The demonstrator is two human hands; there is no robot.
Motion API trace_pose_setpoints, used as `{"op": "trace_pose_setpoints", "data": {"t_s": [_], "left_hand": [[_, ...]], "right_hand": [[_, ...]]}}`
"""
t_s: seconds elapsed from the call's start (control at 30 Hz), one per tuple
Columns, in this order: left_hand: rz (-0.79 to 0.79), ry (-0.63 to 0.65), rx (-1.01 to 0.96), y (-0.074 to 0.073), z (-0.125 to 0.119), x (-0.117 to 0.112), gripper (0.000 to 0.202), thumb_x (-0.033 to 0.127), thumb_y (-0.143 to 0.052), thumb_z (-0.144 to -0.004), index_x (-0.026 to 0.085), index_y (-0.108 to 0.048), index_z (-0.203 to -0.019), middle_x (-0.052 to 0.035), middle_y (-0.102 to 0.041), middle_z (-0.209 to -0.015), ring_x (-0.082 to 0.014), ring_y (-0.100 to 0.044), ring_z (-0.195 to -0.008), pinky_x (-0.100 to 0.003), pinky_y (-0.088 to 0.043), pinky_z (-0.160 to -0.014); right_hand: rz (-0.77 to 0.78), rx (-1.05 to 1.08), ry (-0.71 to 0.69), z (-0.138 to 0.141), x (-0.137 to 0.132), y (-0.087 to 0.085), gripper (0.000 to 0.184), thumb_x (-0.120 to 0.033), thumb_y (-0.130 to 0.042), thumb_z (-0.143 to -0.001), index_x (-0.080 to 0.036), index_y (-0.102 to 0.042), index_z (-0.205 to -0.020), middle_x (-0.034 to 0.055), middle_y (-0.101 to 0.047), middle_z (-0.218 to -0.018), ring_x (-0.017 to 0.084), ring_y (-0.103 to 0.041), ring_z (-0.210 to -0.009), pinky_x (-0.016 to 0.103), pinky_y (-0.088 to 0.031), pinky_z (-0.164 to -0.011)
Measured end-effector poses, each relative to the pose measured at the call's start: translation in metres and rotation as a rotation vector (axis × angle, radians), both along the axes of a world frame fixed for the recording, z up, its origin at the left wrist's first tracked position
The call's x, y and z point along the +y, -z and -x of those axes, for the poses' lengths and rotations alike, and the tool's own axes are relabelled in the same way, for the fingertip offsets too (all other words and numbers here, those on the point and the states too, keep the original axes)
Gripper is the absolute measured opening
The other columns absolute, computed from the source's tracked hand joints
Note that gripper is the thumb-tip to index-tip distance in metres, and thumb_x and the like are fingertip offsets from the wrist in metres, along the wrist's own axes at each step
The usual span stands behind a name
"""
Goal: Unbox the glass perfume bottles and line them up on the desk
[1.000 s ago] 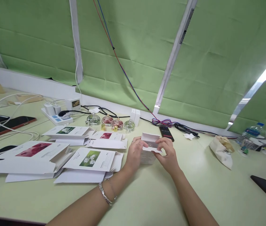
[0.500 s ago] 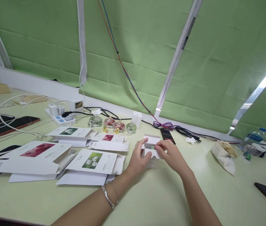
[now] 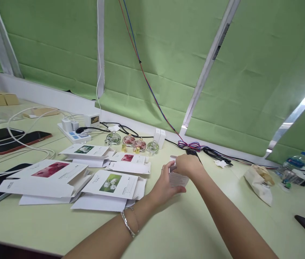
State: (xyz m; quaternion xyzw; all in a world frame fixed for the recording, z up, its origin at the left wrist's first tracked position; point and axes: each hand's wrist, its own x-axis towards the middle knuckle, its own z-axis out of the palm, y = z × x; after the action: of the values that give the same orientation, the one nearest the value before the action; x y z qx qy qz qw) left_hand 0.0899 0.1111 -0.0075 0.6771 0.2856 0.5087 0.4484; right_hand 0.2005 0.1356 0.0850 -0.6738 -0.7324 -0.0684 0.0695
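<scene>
A small white box is tilted over the table, one printed side facing me. My left hand grips it from the left, the thumb along its lower edge and the fingers behind. Curled over the upper end of the box, my right hand is closed on it; its fingertips are partly hidden. To the left lie flattened white cartons, one with a white-flower picture and another with a pink picture. Beyond them stand round glass perfume bottles, a green one and a pink one among them.
Two small white boxes stand by the bottles. A dark phone lies behind my right hand, near bundled cables. A power strip and phones are on the left; a cloth bag and a water bottle on the right.
The box has tipped so its printed side faces me and its opening no longer shows. My right hand has turned over its upper end. The view has shifted slightly.
</scene>
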Motion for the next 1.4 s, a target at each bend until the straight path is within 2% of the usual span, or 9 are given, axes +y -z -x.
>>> {"op": "trace_pose_setpoints", "data": {"t_s": [0.2, 0.43, 0.57, 0.7, 0.8, 0.97, 1.03, 1.2, 1.4], "left_hand": [[-0.179, -0.027, 0.072, 0.01, -0.002, 0.006, 0.068, 0.001, -0.055, -0.067, 0.017, -0.03, -0.128, -0.0123, -0.041, -0.124, -0.0255, -0.039, -0.119, -0.045, -0.029, -0.103], [-0.239, -0.035, 0.11, 0.014, -0.007, 0.011, 0.069, 0.001, -0.053, -0.068, 0.017, -0.028, -0.13, -0.0129, -0.042, -0.124, -0.0258, -0.038, -0.12, -0.047, -0.03, -0.103], [-0.199, -0.055, 0.093, 0.013, -0.006, 0.01, 0.071, 0.003, -0.054, -0.069, 0.019, -0.026, -0.133, -0.013, -0.039, -0.128, -0.0263, -0.036, -0.122, -0.047, -0.026, -0.104], [-0.12, -0.189, 0.156, 0.012, -0.004, 0.011, 0.074, 0.006, -0.052, -0.072, 0.02, -0.019, -0.138, -0.0124, -0.041, -0.124, -0.0266, -0.038, -0.119, -0.047, -0.028, -0.102], [-0.148, -0.315, 0.3, 0.01, -0.004, 0.011, 0.072, 0.006, -0.049, -0.073, 0.018, -0.021, -0.138, -0.0139, -0.042, -0.121, -0.0281, -0.04, -0.115, -0.046, -0.031, -0.098], [-0.206, -0.402, 0.44, 0.006, -0.002, 0.014, 0.071, 0.003, -0.046, -0.071, 0.021, -0.025, -0.136, -0.0122, -0.051, -0.114, -0.0281, -0.046, -0.106, -0.045, -0.036, -0.091], [-0.183, -0.405, 0.431, 0.006, -0.001, 0.015, 0.071, 0.001, -0.044, -0.071, 0.019, -0.024, -0.137, -0.013, -0.052, -0.112, -0.0283, -0.046, -0.106, -0.046, -0.036, -0.09], [-0.131, -0.37, 0.352, 0.007, -0.001, 0.017, 0.072, 0.0, -0.044, -0.071, 0.017, -0.023, -0.137, -0.0141, -0.054, -0.113, -0.0281, -0.047, -0.107, -0.045, -0.039, -0.088], [-0.133, -0.341, 0.252, 0.002, -0.003, 0.01, 0.076, -0.001, -0.043, -0.069, 0.02, -0.021, -0.138, -0.013, -0.044, -0.129, -0.0273, -0.041, -0.119, -0.048, -0.033, -0.099]], "right_hand": [[-0.033, -0.041, 0.068, 0.009, -0.017, 0.0, 0.012, -0.02, -0.06, -0.065, -0.02, -0.062, -0.053, 0.0085, -0.064, -0.058, 0.022, -0.062, -0.058, 0.027, -0.035, -0.048], [-0.189, -0.085, 0.092, -0.002, -0.039, 0.004, 0.028, -0.021, -0.042, -0.084, -0.017, -0.059, -0.061, 0.0128, -0.064, -0.066, 0.022, -0.059, -0.058, 0.029, -0.031, -0.048], [-0.512, -0.123, 0.062, -0.011, -0.043, -0.022, 0.026, -0.027, -0.037, -0.089, -0.018, -0.054, -0.072, 0.0117, -0.061, -0.073, 0.021, -0.057, -0.064, 0.028, -0.03, -0.051], [-0.651, -0.042, 0.166, -0.022, -0.061, -0.045, 0.028, -0.033, -0.032, -0.091, -0.022, -0.044, -0.069, 0.0017, -0.051, -0.054, 0.016, -0.045, -0.045, 0.026, -0.022, -0.046], [-0.598, 0.05, 0.08, -0.023, -0.073, -0.026, 0.029, -0.039, -0.03, -0.091, -0.023, -0.042, -0.069, -0.0002, -0.052, -0.05, 0.015, -0.045, -0.042, 0.025, -0.025, -0.046], [-0.431, 0.091, -0.064, -0.014, -0.074, 0.048, 0.037, -0.044, -0.023, -0.092, -0.024, -0.038, -0.065, -0.0004, -0.052, -0.048, 0.015, -0.048, -0.04, 0.025, -0.024, -0.043], [-0.429, 0.126, -0.101, -0.013, -0.072, 0.066, 0.038, -0.044, -0.023, -0.092, -0.024, -0.037, -0.064, -0.0015, -0.051, -0.048, 0.014, -0.046, -0.039, 0.024, -0.025, -0.042], [-0.439, 0.269, -0.119, -0.017, -0.072, 0.076, 0.036, -0.046, -0.029, -0.09, -0.023, -0.037, -0.064, -0.0034, -0.047, -0.05, 0.012, -0.043, -0.041, 0.022, -0.028, -0.045], [-0.253, 0.527, -0.18, -0.025, -0.077, 0.075, 0.037, -0.049, -0.029, -0.09, -0.021, -0.043, -0.071, -0.002, -0.047, -0.058, 0.013, -0.045, -0.053, 0.024, -0.034, -0.053]]}}
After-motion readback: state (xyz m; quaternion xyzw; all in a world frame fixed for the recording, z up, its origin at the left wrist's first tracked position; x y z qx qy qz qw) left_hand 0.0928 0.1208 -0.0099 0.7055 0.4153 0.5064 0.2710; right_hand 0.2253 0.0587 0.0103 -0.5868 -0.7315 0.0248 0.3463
